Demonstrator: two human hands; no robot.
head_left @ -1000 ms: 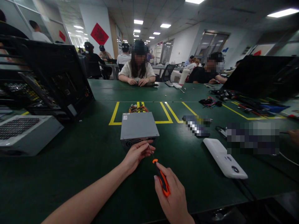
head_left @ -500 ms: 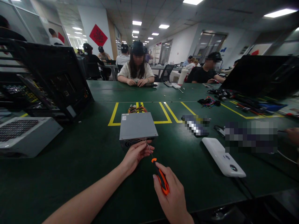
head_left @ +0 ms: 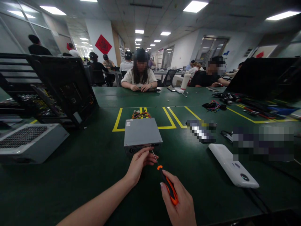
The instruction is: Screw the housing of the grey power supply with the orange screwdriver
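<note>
Grey metal power supply box point(head_left: 142, 135), flat on green table point(head_left: 70, 175); right hand point(head_left: 180, 202) gripping orange-black screwdriver point(head_left: 167, 185), left hand point(head_left: 141, 161) pinching its shaft at the box's near face.

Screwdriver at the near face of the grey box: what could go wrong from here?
1. The left hand has its fingers right beside the shaft of the screwdriver; a slip could jab them.
2. The right hand holds the handle at a slant to the face of the grey box, so the tip may cam out.
3. Nothing clamps the box on the green table; a push could slide it away.
</note>
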